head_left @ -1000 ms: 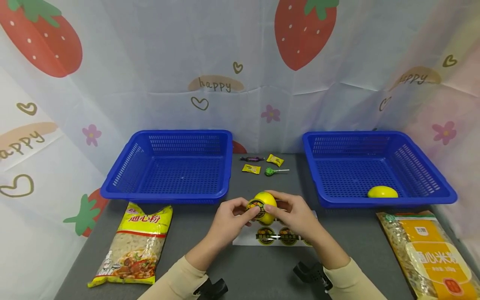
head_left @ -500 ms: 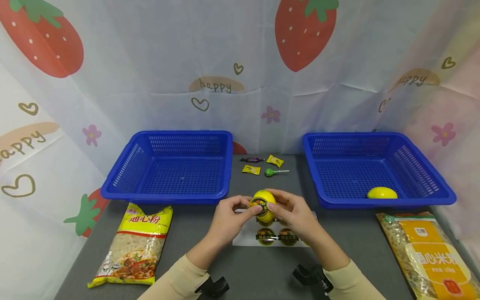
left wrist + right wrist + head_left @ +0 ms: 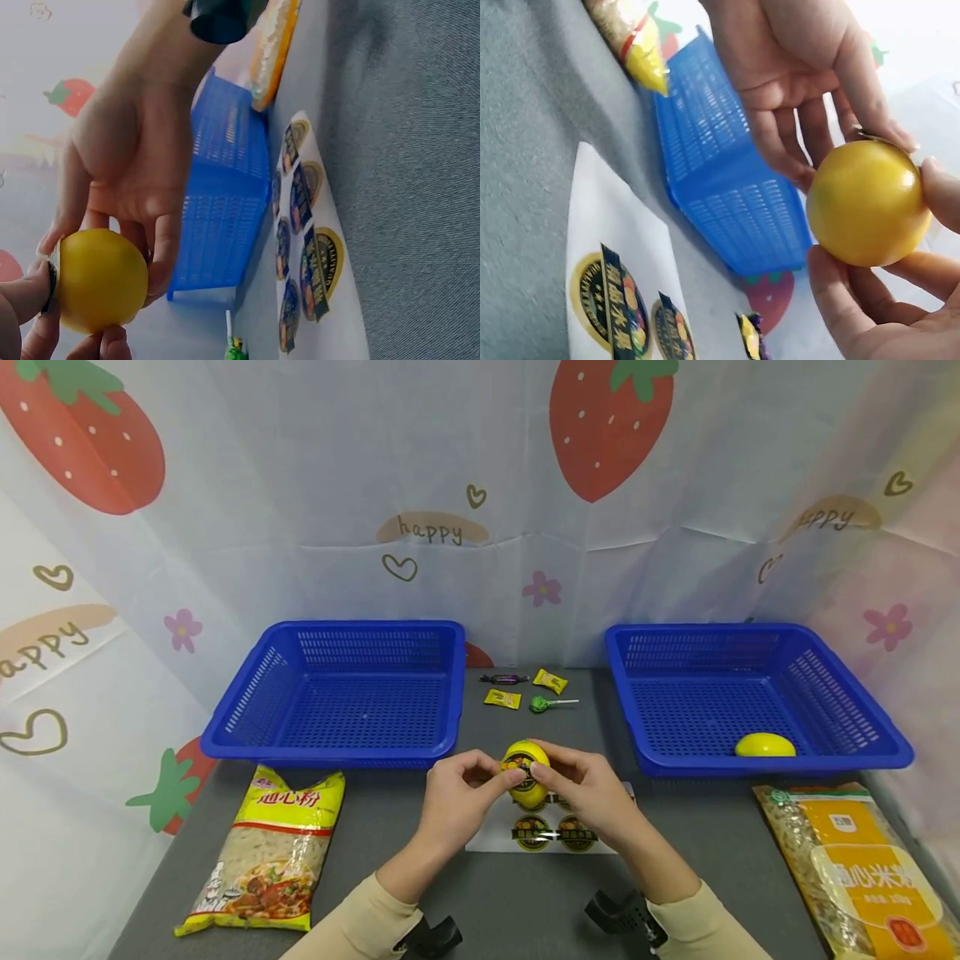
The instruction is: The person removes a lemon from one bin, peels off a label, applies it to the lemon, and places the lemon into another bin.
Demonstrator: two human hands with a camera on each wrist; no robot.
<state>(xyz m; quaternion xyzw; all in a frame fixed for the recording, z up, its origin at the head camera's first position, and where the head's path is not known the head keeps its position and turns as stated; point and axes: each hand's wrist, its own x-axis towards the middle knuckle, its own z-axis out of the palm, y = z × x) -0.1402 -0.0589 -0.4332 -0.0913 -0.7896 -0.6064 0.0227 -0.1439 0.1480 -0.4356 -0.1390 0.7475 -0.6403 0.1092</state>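
Both hands hold a yellow lemon (image 3: 527, 774) just above a white sticker sheet (image 3: 551, 833) near the table's front. A round dark sticker (image 3: 516, 764) sits on the lemon's left face. My left hand (image 3: 491, 777) has its thumb on that sticker and its fingers behind the fruit. My right hand (image 3: 558, 772) grips the lemon from the right and below. In the right wrist view the lemon (image 3: 866, 202) lies between the left hand (image 3: 802, 75) and the right fingers (image 3: 855, 315). The left wrist view shows the lemon (image 3: 101, 281) and the sheet (image 3: 307, 247).
An empty blue basket (image 3: 330, 750) stands at the back left. A blue basket (image 3: 772, 763) at the back right holds another lemon (image 3: 765, 745). Candies and a green lollipop (image 3: 542, 702) lie between them. Pasta bags lie at the front left (image 3: 270, 852) and front right (image 3: 862, 868).
The lemon has shifted slightly left and down between the hands. The left thumb has slid over the sticker on its face.
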